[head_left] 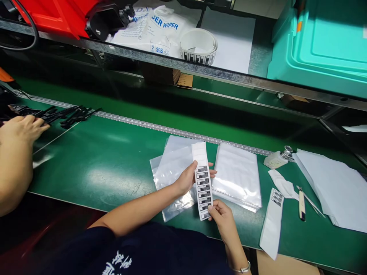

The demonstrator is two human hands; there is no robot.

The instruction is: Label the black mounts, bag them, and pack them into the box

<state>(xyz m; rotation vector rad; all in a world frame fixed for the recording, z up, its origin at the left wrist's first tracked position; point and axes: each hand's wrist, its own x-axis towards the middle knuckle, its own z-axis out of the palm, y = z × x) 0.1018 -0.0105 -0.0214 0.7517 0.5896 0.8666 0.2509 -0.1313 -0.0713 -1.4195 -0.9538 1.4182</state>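
Observation:
A white strip of black-printed labels [203,187] is held upright between my two hands. My left hand [187,177] grips its left edge near the middle, with the thumb in front and fingers showing behind it on the right. The thumb and fingers of my right hand [222,214] pinch its lower right corner. The top part of the strip is bare backing. Beneath my left hand lie loose clear plastic bags [172,168]. A stack of clear bags [237,175] sits just right of the strip.
On the right are another label strip [271,225], a cutter [302,206], tweezers, a bottle [275,159] and white sheets [332,187]. Another person's hand [24,128] is beside black parts [71,114] at the left. A shelf [229,74] crosses above, holding a label roll [198,46] and teal bin.

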